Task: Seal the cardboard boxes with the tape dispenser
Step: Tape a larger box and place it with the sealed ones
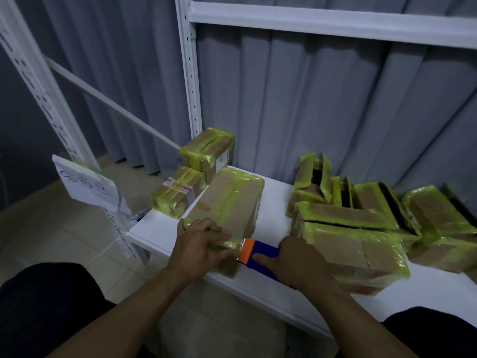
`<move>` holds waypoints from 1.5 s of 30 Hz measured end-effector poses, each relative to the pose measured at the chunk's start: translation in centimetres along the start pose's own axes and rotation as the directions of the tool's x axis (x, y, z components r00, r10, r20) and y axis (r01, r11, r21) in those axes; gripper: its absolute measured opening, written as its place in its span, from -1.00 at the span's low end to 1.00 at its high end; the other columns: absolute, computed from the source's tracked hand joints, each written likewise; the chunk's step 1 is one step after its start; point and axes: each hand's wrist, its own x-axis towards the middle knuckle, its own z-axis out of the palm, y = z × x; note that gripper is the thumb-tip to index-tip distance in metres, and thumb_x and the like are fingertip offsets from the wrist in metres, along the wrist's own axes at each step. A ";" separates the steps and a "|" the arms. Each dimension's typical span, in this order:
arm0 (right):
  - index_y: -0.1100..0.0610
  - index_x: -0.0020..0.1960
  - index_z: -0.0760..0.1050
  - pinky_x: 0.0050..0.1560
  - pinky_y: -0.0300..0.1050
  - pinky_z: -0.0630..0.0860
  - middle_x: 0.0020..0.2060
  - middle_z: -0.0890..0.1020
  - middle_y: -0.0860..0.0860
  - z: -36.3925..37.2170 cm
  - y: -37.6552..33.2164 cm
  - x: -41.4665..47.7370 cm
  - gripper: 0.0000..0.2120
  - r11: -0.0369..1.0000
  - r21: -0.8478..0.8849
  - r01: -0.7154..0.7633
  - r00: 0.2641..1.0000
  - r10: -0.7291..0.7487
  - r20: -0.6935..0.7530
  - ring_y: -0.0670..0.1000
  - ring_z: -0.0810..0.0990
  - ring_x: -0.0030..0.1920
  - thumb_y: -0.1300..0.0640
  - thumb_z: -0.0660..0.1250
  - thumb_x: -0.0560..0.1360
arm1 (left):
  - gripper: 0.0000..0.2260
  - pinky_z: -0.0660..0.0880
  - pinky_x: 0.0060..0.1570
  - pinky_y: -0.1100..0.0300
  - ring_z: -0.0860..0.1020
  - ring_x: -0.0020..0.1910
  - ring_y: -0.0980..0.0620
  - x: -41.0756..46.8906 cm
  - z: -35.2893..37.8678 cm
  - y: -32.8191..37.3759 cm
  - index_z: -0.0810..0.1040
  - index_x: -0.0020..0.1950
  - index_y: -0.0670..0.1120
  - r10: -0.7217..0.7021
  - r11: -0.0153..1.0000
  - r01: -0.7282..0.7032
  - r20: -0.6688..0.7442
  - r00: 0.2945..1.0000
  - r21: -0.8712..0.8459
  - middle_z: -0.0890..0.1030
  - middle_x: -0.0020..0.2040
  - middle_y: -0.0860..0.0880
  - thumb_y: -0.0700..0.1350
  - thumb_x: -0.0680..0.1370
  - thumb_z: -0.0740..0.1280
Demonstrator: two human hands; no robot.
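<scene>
Filling both bottom corners, the person's dark clothing is lying nearest, with two bare forearms reaching forward from it over the tiled floor. The right hand is gripping the tape dispenser, its fingers curling round the blue body while the index finger is stretching along the top toward the orange head. That head is touching the near right corner of the long cardboard box, where yellowish tape is wrapping over the edge. The left hand is holding the same near end of the box, thumb lying against its left side and bent fingers pressing on the taped top just beside the dispenser. The box is lying flat on the white shelf, its near end at the shelf's front edge. Just right of the dispenser, a wide taped box is sitting close behind the right hand, and beyond it a cluster of yellow-taped boxes is standing with flaps partly open. Further left, a small taped box is resting beside the long box, and another small box is sitting higher and just behind it, near the white upright; whether one is bearing the other is unclear. A handwritten paper note is hanging at the left, and a grey curtain is hanging behind everything
</scene>
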 end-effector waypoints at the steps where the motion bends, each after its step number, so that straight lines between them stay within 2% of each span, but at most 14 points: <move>1: 0.04 -0.26 0.31 -0.31 -0.12 0.46 -0.35 0.44 -0.02 -0.2 -0.3 0.1 -0.37 1.000 -0.011 -0.002 1.000 0.002 -0.002 0.03 0.54 -0.30 -0.56 0.25 0.40 | -0.52 0.19 0.37 -0.13 0.43 0.09 0.29 0.1 0.1 0.1 0.69 0.10 0.19 -0.003 1.000 0.003 -0.005 1.000 -0.007 0.53 0.00 0.28 0.45 0.34 0.37; 3: 0.03 -0.26 0.29 -0.26 -0.10 0.50 -0.33 0.44 -0.02 -0.6 -0.8 0.1 -0.38 0.999 -0.042 -0.004 1.000 0.004 -0.001 0.03 0.57 -0.26 -0.55 0.26 0.40 | -0.47 0.24 0.32 -0.17 0.45 0.06 0.27 0.3 0.2 0.2 0.70 0.07 0.19 -0.013 1.000 0.013 -0.010 1.000 -0.027 0.53 -0.04 0.28 0.49 0.32 0.30; 6: 0.04 -0.23 0.26 -0.24 -0.12 0.44 -0.30 0.41 -0.02 -1.3 -1.6 -0.3 -0.40 0.995 -0.104 -0.004 1.000 0.003 -0.010 0.04 0.54 -0.22 -0.50 0.26 0.45 | -0.45 0.26 0.30 -0.18 0.43 0.04 0.27 0.4 0.3 0.2 0.70 0.07 0.18 -0.032 0.999 0.032 0.001 0.999 -0.040 0.51 -0.06 0.28 0.50 0.31 0.27; 9: 0.05 -0.08 0.32 -0.15 -0.11 0.46 -0.14 0.52 0.02 -1.7 -2.5 -1.1 -0.43 0.983 -0.185 0.004 0.998 -0.016 -0.060 0.07 0.61 -0.09 -0.48 0.22 0.49 | -0.42 0.25 0.31 -0.17 0.42 0.05 0.27 0.5 0.2 0.3 0.70 0.08 0.18 -0.047 0.998 0.048 0.015 0.999 -0.044 0.50 -0.06 0.28 0.52 0.30 0.24; 12: 0.04 -0.04 0.32 -0.10 -0.08 0.48 0.00 0.61 0.03 -1.5 -3.2 -2.0 -0.47 0.967 -0.256 0.019 0.992 -0.050 -0.113 0.08 0.64 0.00 -0.45 0.17 0.54 | -0.42 0.26 0.32 -0.20 0.43 0.06 0.25 0.4 0.1 0.4 0.69 0.09 0.19 -0.046 0.999 0.046 0.010 0.999 -0.009 0.51 -0.05 0.28 0.52 0.32 0.22; 16: 0.04 -0.03 0.37 -0.11 -0.09 0.46 -0.01 0.63 0.02 -1.3 -3.6 -2.5 -0.48 0.957 -0.291 0.014 0.988 -0.058 -0.142 0.09 0.65 -0.01 -0.44 0.14 0.56 | -0.42 0.23 0.35 -0.21 0.48 0.08 0.18 0.2 0.0 0.6 0.69 0.10 0.18 -0.046 0.997 0.047 -0.003 0.999 0.062 0.54 -0.03 0.26 0.52 0.33 0.21; 22: 0.08 0.07 0.44 -0.03 -0.05 0.55 0.05 0.62 0.05 -1.5 -3.8 -2.2 -0.41 0.979 -0.197 -0.054 0.993 0.032 -0.114 0.11 0.65 0.03 -0.46 0.18 0.52 | -0.61 0.21 0.35 -0.17 0.48 0.11 0.12 0.5 -0.5 1.3 0.70 0.07 0.17 -0.099 0.988 0.095 0.031 0.995 0.123 0.57 -0.01 0.23 0.37 0.40 0.40; 28: 0.07 0.05 0.44 -0.09 -0.07 0.51 0.02 0.62 0.04 -1.6 -4.4 -1.1 -0.45 0.970 -0.238 -0.051 0.988 0.014 -0.155 0.09 0.64 0.01 -0.44 0.26 0.50 | -0.65 0.22 0.38 -0.17 0.46 0.11 0.11 0.8 -0.5 1.7 0.70 0.03 0.14 -0.191 0.979 0.187 0.046 0.981 0.075 0.58 -0.03 0.24 0.33 0.40 0.45; 32: 0.05 0.09 0.49 -0.16 -0.10 0.42 0.02 0.63 0.02 -1.4 -4.7 -0.7 -0.47 0.955 -0.297 -0.013 0.978 -0.050 -0.203 0.07 0.64 0.00 -0.42 0.27 0.51 | -0.66 0.29 0.33 -0.15 0.46 0.10 0.09 1.0 -1.3 1.9 0.70 -0.01 0.11 -0.173 0.984 0.171 0.047 0.984 0.051 0.57 -0.06 0.23 0.31 0.40 0.44; 34: 0.05 0.11 0.52 -0.16 -0.11 0.42 0.01 0.64 0.02 -1.0 -4.8 -0.4 -0.51 0.951 -0.307 -0.026 0.980 -0.036 -0.195 0.06 0.65 -0.02 -0.38 0.28 0.53 | -0.65 0.32 0.32 -0.14 0.47 0.09 0.07 0.9 -1.3 1.8 0.70 -0.02 0.10 -0.166 0.986 0.163 0.076 0.983 0.041 0.58 -0.06 0.20 0.31 0.39 0.46; 38: 0.04 -0.07 0.41 -0.21 -0.12 0.42 -0.15 0.53 0.00 -0.5 -4.8 0.5 -0.56 0.970 -0.241 -0.036 0.991 0.004 -0.132 0.06 0.65 -0.05 -0.36 0.26 0.55 | -0.52 0.25 0.36 -0.14 0.48 0.10 0.12 0.7 -1.7 1.3 0.70 0.05 0.13 -0.115 0.988 0.105 0.089 0.989 0.112 0.57 -0.02 0.23 0.43 0.34 0.37; 41: 0.05 -0.09 0.37 -0.21 -0.12 0.42 -0.06 0.62 0.01 -0.8 -4.5 0.9 -0.53 0.975 -0.217 -0.053 0.992 0.027 -0.120 0.06 0.66 -0.04 -0.38 0.24 0.56 | -0.33 0.11 0.42 -0.14 0.45 0.09 0.17 0.5 -1.7 2.5 0.67 0.02 0.16 -0.178 0.959 0.161 0.057 0.982 0.232 0.55 -0.02 0.23 0.60 0.24 0.20; 43: 0.05 -0.08 0.38 -0.17 -0.10 0.47 -0.04 0.63 0.02 -1.1 -3.7 1.0 -0.50 0.985 -0.151 -0.088 0.994 0.075 -0.085 0.06 0.65 -0.04 -0.42 0.25 0.53 | -0.34 0.15 0.41 -0.17 0.49 0.03 0.15 0.4 -1.5 2.7 0.67 0.00 0.16 -0.176 0.939 0.153 0.049 0.983 0.308 0.56 -0.06 0.22 0.62 0.28 0.14; 45: 0.06 -0.13 0.39 -0.11 -0.06 0.55 -0.11 0.58 0.02 -1.5 -2.6 1.0 -0.43 0.990 -0.036 -0.139 0.990 0.137 -0.038 0.08 0.63 -0.08 -0.48 0.26 0.47 | -0.38 0.22 0.37 -0.14 0.53 -0.02 0.12 0.3 -1.7 2.5 0.66 -0.03 0.14 -0.155 0.935 0.132 0.046 0.987 0.330 0.58 -0.10 0.20 0.57 0.36 0.12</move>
